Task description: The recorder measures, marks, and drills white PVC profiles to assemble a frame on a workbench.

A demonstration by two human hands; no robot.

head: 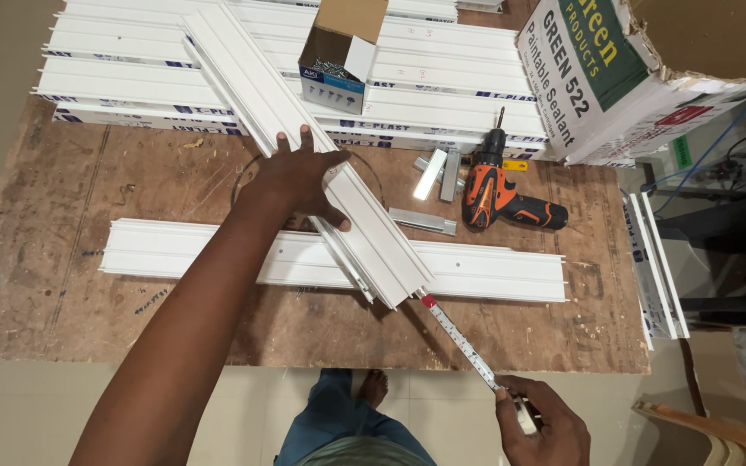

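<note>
While left hand (297, 177) presses diagonal white trunking strip (304, 147) flat, fingers spread wide, steadying it, we see right hand (539, 423) gripping tape measure (468, 349) pulled from strip's near end; cordless drill (498, 194) right of strip on bench (88, 328).

My left hand (297, 177) rests on a white plastic channel (304, 147), smooth and slightly glossy. The surface (88, 319) is bare plywood, rough, stained and matt. The tape measure (459, 341) blade looks like thin coated metal. The drill (498, 198) is matt orange-black plastic; the box (343, 56) is cardboard.
</note>
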